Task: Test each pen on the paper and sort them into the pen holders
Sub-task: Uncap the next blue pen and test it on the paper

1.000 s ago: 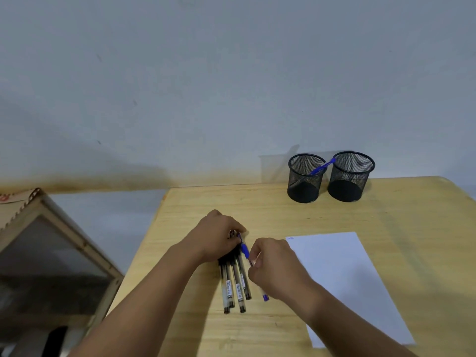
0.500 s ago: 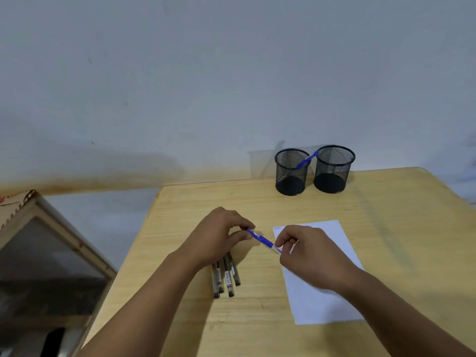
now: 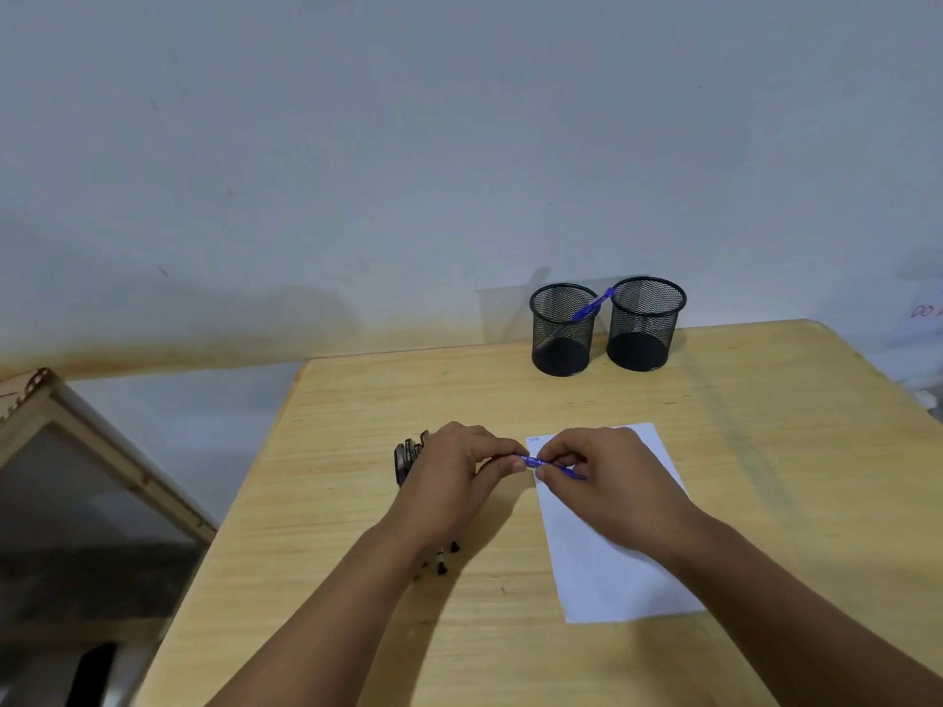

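Two hands meeting over the near-left corner of the paper [image 3: 612, 528], seen from the head camera. Left hand [image 3: 454, 482] pinching one end of the blue pen [image 3: 533, 460] between thumb and fingertips; right hand [image 3: 607, 477] gripping the other end the same way, pen lying roughly level between them, just above the sheet's top-left corner. Looking like the uncapping step, pulling the cap off before the scribble test, though the cap itself too small to make out. Resting under the left wrist, a bunch of dark pens [image 3: 408, 459] on the table [image 3: 765, 426], tips poking out near the forearm, apparently waiting for their turn. Standing at the far edge, two mesh holders side by side: left holder [image 3: 561, 344] already carrying one blue pen [image 3: 594, 306] leaning against its rim, right holder [image 3: 644, 329] apparently empty. Next, probably: freeing the tip, shifting the right hand into a writing grip, lowering onto the paper beside the faint marks near the corner.
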A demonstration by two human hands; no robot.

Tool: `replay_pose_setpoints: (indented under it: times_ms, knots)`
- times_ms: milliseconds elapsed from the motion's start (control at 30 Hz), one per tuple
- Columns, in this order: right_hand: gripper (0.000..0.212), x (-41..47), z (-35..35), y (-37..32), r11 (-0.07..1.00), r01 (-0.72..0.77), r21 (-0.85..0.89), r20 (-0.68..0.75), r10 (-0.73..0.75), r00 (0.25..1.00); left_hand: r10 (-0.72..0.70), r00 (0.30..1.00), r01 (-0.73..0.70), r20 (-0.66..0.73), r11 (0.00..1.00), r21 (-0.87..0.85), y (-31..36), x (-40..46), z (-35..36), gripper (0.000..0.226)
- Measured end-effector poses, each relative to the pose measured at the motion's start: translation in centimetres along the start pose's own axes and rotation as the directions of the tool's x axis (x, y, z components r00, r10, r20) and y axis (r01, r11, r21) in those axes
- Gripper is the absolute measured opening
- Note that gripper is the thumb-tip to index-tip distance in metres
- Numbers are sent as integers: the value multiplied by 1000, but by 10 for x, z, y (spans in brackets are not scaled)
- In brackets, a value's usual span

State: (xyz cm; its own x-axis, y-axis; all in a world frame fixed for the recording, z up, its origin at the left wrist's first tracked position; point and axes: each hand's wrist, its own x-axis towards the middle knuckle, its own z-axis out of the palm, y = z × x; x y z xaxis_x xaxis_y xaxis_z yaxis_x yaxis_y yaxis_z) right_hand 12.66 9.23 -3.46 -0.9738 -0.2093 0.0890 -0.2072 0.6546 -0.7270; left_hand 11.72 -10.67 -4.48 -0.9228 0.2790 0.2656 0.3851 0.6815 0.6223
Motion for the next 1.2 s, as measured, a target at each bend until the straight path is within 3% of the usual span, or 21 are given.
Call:
replay_pose_setpoints:
  times_ms: [267, 633, 833, 933, 1000, 1200]
  knots:
    - [8, 4, 15, 8, 998, -38, 44, -125, 44, 991, 52, 998, -51, 46, 998, -24, -3, 17, -6, 13]
    - [20, 10, 11, 13, 995, -100, -18, -62, 99, 993, 66, 993, -64, 95, 998, -27, -10, 26, -2, 12]
    - [16, 8, 1, 24, 982, -150, 116, -30, 154, 988, -146, 989, 142, -33, 985, -94, -26, 29, -12, 11]
    - [7, 5, 0, 26, 945, -208, 252, -55, 228, 972, -290, 955, 290, -59, 957, -9, -29, 27, -5, 16]
    - [13, 3, 0, 26, 889, -272, 368, -28, 303, 953, -371, 924, 379, -93, 919, 108, -30, 25, -1, 20]
    - [24, -4, -3, 23, 726, -328, 604, 19, 399, 917, -276, 943, 330, -186, 848, 415, -31, 23, 8, 23]
